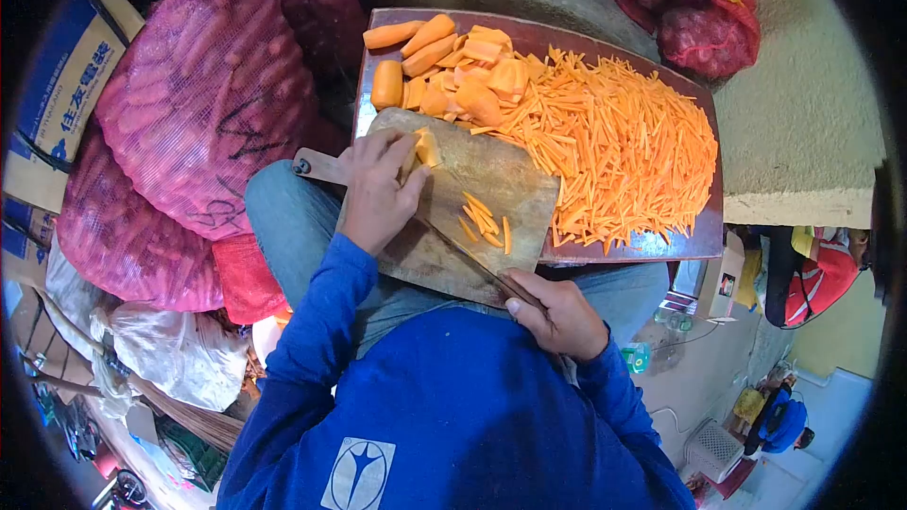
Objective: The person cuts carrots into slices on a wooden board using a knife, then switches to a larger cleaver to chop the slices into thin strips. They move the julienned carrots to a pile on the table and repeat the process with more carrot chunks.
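A wooden cutting board rests across my lap, its upper edge against the low table. My left hand is on the board's left side, fingers closed on a carrot piece. My right hand grips the handle of a knife near the board's lower edge; the blade points up and left toward my left hand. Several thin carrot strips lie mid-board. Beyond it, the table holds peeled whole carrots, carrot chunks and a large heap of carrot strips.
Mesh sacks of carrots and cardboard boxes stand at the left. The red-brown table lies ahead, beside a concrete ledge. A red mesh bag sits at the upper right. Another person is far at the lower right.
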`<state>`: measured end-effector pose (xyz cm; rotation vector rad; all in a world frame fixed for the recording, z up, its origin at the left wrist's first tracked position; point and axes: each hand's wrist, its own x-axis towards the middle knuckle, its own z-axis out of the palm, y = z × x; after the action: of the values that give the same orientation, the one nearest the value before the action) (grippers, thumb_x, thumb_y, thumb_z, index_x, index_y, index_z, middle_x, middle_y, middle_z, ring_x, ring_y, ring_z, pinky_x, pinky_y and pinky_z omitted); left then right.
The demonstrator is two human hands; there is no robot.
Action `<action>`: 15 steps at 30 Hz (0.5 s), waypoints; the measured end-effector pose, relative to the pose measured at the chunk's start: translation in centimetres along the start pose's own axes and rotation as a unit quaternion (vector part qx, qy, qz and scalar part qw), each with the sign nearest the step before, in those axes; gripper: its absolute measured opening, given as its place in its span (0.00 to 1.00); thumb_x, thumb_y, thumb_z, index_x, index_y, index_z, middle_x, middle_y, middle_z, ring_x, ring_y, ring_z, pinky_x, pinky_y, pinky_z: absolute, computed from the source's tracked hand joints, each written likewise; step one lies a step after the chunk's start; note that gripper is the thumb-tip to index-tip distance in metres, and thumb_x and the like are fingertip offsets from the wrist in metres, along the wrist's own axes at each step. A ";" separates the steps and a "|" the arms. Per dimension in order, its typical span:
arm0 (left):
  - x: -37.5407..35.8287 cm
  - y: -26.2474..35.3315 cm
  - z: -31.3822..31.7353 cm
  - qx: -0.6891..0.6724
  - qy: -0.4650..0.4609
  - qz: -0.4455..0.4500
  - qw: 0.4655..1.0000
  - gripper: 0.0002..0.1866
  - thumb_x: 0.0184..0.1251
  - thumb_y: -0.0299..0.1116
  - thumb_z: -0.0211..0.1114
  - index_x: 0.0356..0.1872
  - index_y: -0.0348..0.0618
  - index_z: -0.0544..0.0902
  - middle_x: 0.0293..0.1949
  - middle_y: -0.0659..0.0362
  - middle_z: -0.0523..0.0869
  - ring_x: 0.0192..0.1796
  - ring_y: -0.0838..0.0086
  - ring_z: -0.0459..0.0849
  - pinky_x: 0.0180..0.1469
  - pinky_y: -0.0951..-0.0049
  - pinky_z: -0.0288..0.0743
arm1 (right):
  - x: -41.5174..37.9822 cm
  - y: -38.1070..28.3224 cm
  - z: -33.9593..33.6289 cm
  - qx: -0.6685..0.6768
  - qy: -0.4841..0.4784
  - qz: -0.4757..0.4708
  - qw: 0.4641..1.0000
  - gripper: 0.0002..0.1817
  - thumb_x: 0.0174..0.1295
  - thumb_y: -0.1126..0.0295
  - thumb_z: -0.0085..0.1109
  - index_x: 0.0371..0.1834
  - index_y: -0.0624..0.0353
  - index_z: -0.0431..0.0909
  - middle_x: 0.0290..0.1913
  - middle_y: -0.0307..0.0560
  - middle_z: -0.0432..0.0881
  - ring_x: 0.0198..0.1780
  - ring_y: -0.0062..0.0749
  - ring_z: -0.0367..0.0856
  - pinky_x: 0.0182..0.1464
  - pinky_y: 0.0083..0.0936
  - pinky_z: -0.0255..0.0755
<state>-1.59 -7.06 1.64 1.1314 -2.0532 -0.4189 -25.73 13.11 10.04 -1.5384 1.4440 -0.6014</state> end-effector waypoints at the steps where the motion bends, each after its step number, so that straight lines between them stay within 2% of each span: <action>1: 0.6 -0.1 -0.1 0.020 -0.022 0.011 0.999 0.19 0.61 0.34 0.79 0.54 0.43 0.91 0.54 0.53 0.87 0.62 0.54 0.81 0.65 0.51 0.67 | 0.2 0.2 -0.4 -0.017 0.002 0.001 1.000 0.21 0.78 0.65 0.65 0.69 0.63 0.82 0.48 0.64 0.91 0.47 0.60 0.93 0.50 0.41 0.85; 2: 0.8 -0.3 0.0 0.022 -0.020 0.014 0.999 0.19 0.61 0.34 0.79 0.54 0.43 0.91 0.54 0.53 0.87 0.62 0.54 0.81 0.65 0.51 0.67 | 0.4 0.4 -0.8 -0.035 0.004 0.002 0.999 0.21 0.77 0.63 0.66 0.68 0.62 0.83 0.49 0.66 0.91 0.49 0.64 0.92 0.51 0.44 0.85; 3: 1.0 -0.5 0.2 0.032 -0.040 0.024 0.998 0.19 0.61 0.37 0.80 0.53 0.44 0.92 0.55 0.54 0.87 0.64 0.55 0.81 0.66 0.49 0.66 | 0.6 1.2 -1.3 -0.036 0.006 -0.001 0.999 0.21 0.77 0.63 0.66 0.68 0.62 0.83 0.49 0.66 0.91 0.49 0.64 0.92 0.51 0.44 0.85; 5: 1.0 -0.9 0.5 0.042 -0.057 0.035 0.997 0.19 0.60 0.39 0.80 0.52 0.45 0.92 0.56 0.55 0.87 0.65 0.56 0.80 0.67 0.48 0.64 | 1.1 3.2 -2.6 -0.049 0.042 0.000 0.998 0.22 0.75 0.62 0.68 0.67 0.61 0.86 0.51 0.65 0.92 0.49 0.58 0.94 0.52 0.42 0.86; 6: 0.9 -1.2 0.4 0.044 -0.062 0.048 0.996 0.18 0.60 0.39 0.81 0.51 0.46 0.92 0.56 0.56 0.87 0.65 0.57 0.80 0.68 0.48 0.63 | 1.5 3.1 -3.6 -0.071 0.059 0.011 0.996 0.22 0.75 0.62 0.68 0.67 0.62 0.86 0.51 0.65 0.93 0.48 0.52 0.96 0.53 0.39 0.86; 9: 0.6 -1.1 0.3 0.056 -0.060 0.073 0.994 0.18 0.59 0.39 0.81 0.49 0.46 0.92 0.56 0.56 0.87 0.64 0.57 0.80 0.66 0.50 0.64 | 3.3 5.5 -6.2 -0.081 0.108 0.055 0.989 0.22 0.76 0.63 0.68 0.69 0.62 0.85 0.51 0.67 0.92 0.48 0.50 0.95 0.54 0.38 0.86; 11: 0.3 -1.1 0.2 0.069 -0.050 0.085 0.993 0.19 0.58 0.39 0.82 0.49 0.46 0.92 0.55 0.56 0.88 0.64 0.57 0.81 0.65 0.52 0.66 | 4.5 4.0 -7.3 -0.079 0.139 0.067 0.985 0.23 0.76 0.63 0.67 0.69 0.62 0.84 0.51 0.67 0.92 0.49 0.50 0.95 0.54 0.37 0.86; 13: -0.3 -1.0 0.4 0.042 -0.053 0.084 0.994 0.20 0.55 0.43 0.82 0.47 0.48 0.92 0.54 0.56 0.87 0.64 0.59 0.80 0.67 0.48 0.63 | 4.9 3.5 -7.2 -0.075 0.168 0.078 0.980 0.23 0.77 0.63 0.67 0.70 0.62 0.84 0.52 0.67 0.92 0.50 0.50 0.96 0.55 0.36 0.86; 15: -1.6 -0.2 0.8 0.042 -0.087 0.088 0.991 0.20 0.54 0.44 0.83 0.46 0.48 0.92 0.56 0.56 0.86 0.64 0.59 0.80 0.68 0.46 0.64 | 4.5 4.4 -6.0 -0.098 0.226 -0.049 0.968 0.24 0.76 0.63 0.68 0.71 0.60 0.83 0.49 0.65 0.94 0.55 0.49 0.96 0.57 0.32 0.86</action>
<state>-1.46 -5.88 0.26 0.9790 -2.3206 -0.3571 -32.10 7.55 8.06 -1.7065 1.8181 -0.9378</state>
